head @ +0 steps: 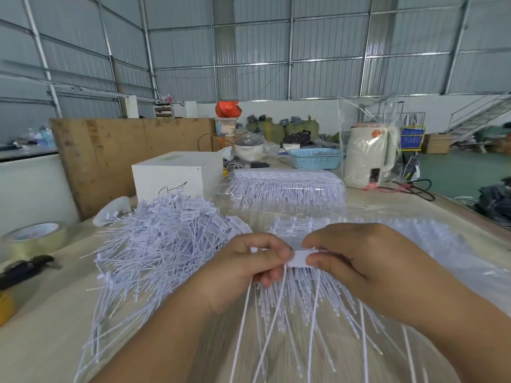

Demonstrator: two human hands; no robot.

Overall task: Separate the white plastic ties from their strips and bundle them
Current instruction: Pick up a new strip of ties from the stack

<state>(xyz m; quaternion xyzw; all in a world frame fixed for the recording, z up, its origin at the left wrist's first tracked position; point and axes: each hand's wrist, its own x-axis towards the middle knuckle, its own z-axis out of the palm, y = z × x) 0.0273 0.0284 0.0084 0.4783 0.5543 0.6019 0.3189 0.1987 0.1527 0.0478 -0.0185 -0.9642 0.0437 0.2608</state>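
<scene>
Tie separation under way: my left hand [249, 268] and right hand [356, 261] both pinch one strip of ties [300, 258].
Light, springy, slippery tails; I judge the flat tab heads the surest hold.

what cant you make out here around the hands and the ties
Head view only:
- Strip of ties: its ends are covered by the left hand and right hand, so each grip point is hidden.
- Loose tie pile: too tangled and small to count.
- Dark tool: blurred and cut off by the left edge.
</scene>
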